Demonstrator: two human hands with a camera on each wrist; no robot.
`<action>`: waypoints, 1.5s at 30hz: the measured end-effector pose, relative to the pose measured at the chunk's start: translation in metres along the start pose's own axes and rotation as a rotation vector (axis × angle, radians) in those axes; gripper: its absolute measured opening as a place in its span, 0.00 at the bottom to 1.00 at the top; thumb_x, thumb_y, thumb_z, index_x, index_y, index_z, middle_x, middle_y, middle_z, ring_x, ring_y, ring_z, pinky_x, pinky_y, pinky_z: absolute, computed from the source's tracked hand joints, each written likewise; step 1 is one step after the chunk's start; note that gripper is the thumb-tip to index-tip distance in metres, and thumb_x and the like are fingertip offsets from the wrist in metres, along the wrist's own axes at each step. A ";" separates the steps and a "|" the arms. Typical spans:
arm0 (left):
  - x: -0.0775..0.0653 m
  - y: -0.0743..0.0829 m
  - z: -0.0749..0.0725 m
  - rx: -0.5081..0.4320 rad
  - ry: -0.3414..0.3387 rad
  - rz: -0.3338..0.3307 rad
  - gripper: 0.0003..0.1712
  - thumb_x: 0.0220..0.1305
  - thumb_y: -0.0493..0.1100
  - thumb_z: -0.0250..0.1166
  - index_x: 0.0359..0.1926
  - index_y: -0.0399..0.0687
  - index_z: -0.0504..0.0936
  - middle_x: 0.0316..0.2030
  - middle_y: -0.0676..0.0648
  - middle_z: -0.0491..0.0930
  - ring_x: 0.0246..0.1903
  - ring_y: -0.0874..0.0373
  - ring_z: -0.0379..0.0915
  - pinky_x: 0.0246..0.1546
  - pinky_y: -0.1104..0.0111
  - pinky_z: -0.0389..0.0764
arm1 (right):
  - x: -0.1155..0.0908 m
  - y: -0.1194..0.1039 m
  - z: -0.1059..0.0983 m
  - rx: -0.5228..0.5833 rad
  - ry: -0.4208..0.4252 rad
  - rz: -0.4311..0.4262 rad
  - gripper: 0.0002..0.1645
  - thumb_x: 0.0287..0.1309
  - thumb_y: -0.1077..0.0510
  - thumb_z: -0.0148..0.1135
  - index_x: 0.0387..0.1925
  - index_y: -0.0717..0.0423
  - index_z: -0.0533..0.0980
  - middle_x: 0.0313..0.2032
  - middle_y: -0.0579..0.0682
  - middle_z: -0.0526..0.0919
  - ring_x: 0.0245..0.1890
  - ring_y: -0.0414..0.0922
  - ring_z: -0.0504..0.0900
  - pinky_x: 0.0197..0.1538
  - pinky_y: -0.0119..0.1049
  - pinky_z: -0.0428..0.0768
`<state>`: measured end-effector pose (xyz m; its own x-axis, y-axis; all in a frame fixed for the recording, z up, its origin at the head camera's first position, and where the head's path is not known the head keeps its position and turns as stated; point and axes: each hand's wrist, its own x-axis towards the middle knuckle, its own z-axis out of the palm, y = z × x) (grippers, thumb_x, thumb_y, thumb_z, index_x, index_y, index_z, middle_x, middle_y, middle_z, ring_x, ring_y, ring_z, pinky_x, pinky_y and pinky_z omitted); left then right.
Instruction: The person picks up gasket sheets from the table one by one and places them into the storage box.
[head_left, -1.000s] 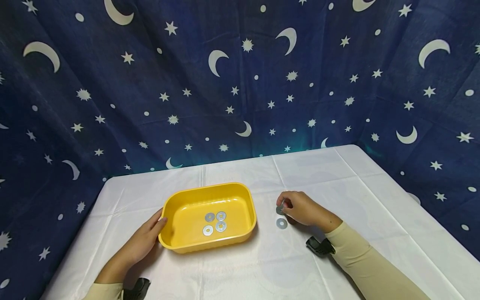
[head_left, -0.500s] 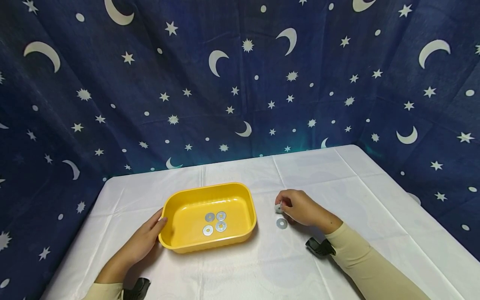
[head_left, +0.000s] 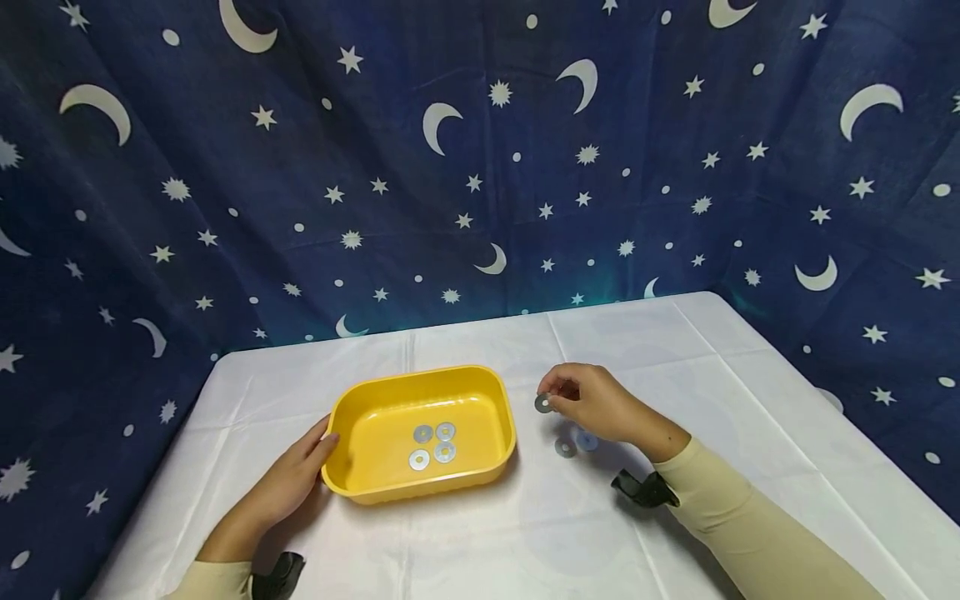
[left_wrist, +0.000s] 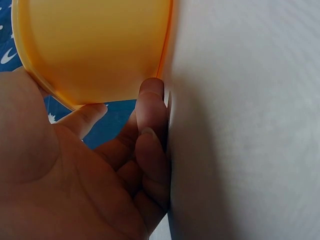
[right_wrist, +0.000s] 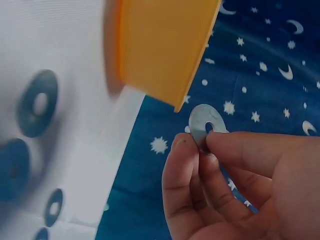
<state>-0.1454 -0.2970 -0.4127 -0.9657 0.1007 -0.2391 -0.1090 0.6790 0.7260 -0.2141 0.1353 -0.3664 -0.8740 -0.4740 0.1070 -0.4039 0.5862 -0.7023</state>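
My left hand [head_left: 288,479] grips the left end of the yellow plastic tray [head_left: 367,437], its thumb over the rim. In the left wrist view fingers [left_wrist: 151,107] lie against the lower edge of the tray's wall. Several flat metal washers [head_left: 417,435] lie on the tray's floor. Right of the tray, my right hand [head_left: 600,404] pinches a washer [right_wrist: 198,122] between thumb and fingertips, raised off the table. Beneath this hand more washers [head_left: 558,451] lie on the cloth; the right wrist view shows several there, partly cut off by the frame edge.
A white cloth [head_left: 480,550] covers the table. Dark blue fabric [head_left: 390,150] with moons and stars hangs behind it and along both sides. A black strap [head_left: 645,490] is on the right wrist, another [head_left: 279,575] on the left.
The right hand has lifted the pinched washer off the table and shifted slightly left, toward the tray. Another washer has come into sight under it. The left hand keeps its hold.
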 end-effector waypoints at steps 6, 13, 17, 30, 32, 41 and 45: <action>0.001 -0.001 -0.001 -0.007 -0.005 0.002 0.41 0.78 0.64 0.39 0.81 0.50 0.43 0.78 0.36 0.48 0.77 0.35 0.42 0.73 0.37 0.45 | 0.013 -0.019 -0.003 0.003 -0.071 -0.051 0.07 0.64 0.66 0.62 0.39 0.53 0.82 0.31 0.44 0.84 0.31 0.40 0.79 0.39 0.32 0.82; -0.001 0.001 -0.001 -0.007 -0.010 -0.012 0.41 0.78 0.64 0.39 0.81 0.50 0.42 0.79 0.37 0.47 0.77 0.35 0.40 0.73 0.37 0.44 | 0.030 -0.038 0.004 0.008 -0.149 -0.087 0.07 0.62 0.66 0.64 0.39 0.53 0.83 0.32 0.44 0.85 0.31 0.39 0.79 0.38 0.28 0.82; -0.001 0.001 -0.001 -0.005 -0.007 -0.013 0.40 0.78 0.63 0.39 0.81 0.50 0.42 0.79 0.36 0.47 0.77 0.34 0.40 0.73 0.37 0.44 | 0.040 -0.045 0.011 0.008 -0.189 -0.113 0.07 0.62 0.66 0.64 0.40 0.55 0.84 0.30 0.44 0.86 0.29 0.37 0.78 0.38 0.27 0.81; 0.001 0.000 -0.001 -0.007 0.001 -0.020 0.40 0.78 0.63 0.39 0.81 0.51 0.44 0.78 0.37 0.49 0.77 0.35 0.42 0.73 0.36 0.43 | 0.068 -0.055 0.031 -0.037 -0.267 -0.071 0.09 0.60 0.68 0.66 0.40 0.54 0.84 0.28 0.44 0.82 0.31 0.39 0.77 0.38 0.26 0.82; 0.001 0.001 0.000 -0.005 0.007 -0.017 0.40 0.78 0.63 0.39 0.81 0.51 0.44 0.78 0.37 0.49 0.77 0.35 0.42 0.74 0.36 0.43 | 0.070 -0.056 0.034 -0.056 -0.282 -0.071 0.09 0.60 0.67 0.66 0.40 0.54 0.85 0.29 0.44 0.82 0.31 0.39 0.77 0.39 0.26 0.82; 0.000 0.001 -0.001 0.005 0.009 -0.023 0.40 0.78 0.64 0.39 0.81 0.51 0.44 0.78 0.36 0.49 0.77 0.34 0.42 0.73 0.36 0.43 | 0.080 -0.062 0.045 -0.121 -0.345 -0.084 0.07 0.60 0.66 0.66 0.38 0.54 0.84 0.28 0.44 0.82 0.32 0.39 0.77 0.43 0.27 0.82; 0.000 0.001 -0.001 -0.003 0.007 -0.022 0.40 0.78 0.64 0.39 0.81 0.51 0.44 0.78 0.36 0.49 0.77 0.34 0.42 0.73 0.36 0.43 | 0.084 -0.064 0.051 -0.150 -0.371 -0.099 0.07 0.60 0.66 0.67 0.37 0.53 0.83 0.30 0.43 0.82 0.34 0.39 0.78 0.43 0.27 0.81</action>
<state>-0.1459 -0.2968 -0.4116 -0.9647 0.0808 -0.2507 -0.1309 0.6790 0.7223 -0.2478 0.0247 -0.3483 -0.6829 -0.7219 -0.1114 -0.5401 0.6017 -0.5884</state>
